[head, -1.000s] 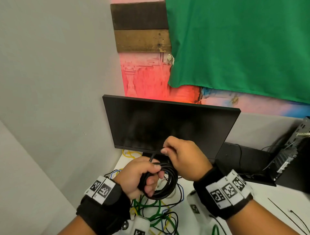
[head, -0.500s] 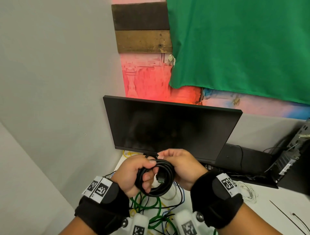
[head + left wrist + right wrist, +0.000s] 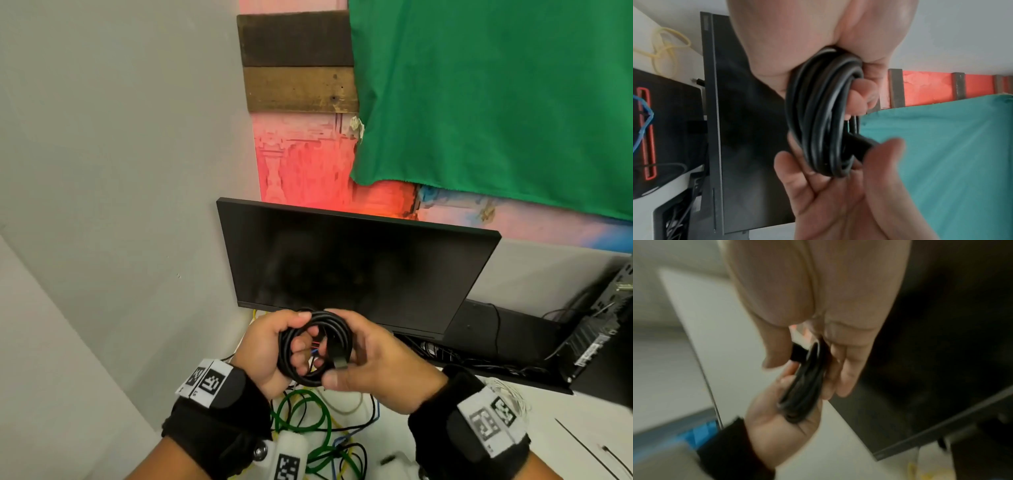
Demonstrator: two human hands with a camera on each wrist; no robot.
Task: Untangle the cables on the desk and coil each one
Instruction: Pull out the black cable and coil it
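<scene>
A coiled black cable (image 3: 313, 346) (image 3: 822, 112) (image 3: 805, 382) is held in the air in front of the monitor. My left hand (image 3: 274, 349) grips its left side, fingers curled through the loop. My right hand (image 3: 366, 363) holds the right side, thumb under the coil and fingers behind it. The cable's black plug (image 3: 337, 354) lies across the coil by my right thumb. Below the hands, a tangle of green, yellow, blue and black cables (image 3: 308, 421) lies on the white desk (image 3: 565, 418).
A dark monitor (image 3: 356, 267) stands close behind the hands. A black device (image 3: 507, 339) with wires and a computer case (image 3: 603, 329) sit at the right. A grey wall (image 3: 120, 205) closes the left side. Thin black ties (image 3: 589, 445) lie on the desk at right.
My right hand came down from above the coil, laid the cable's end with the plug onto it, and now holds the coil's right side. Both hands sank slightly.
</scene>
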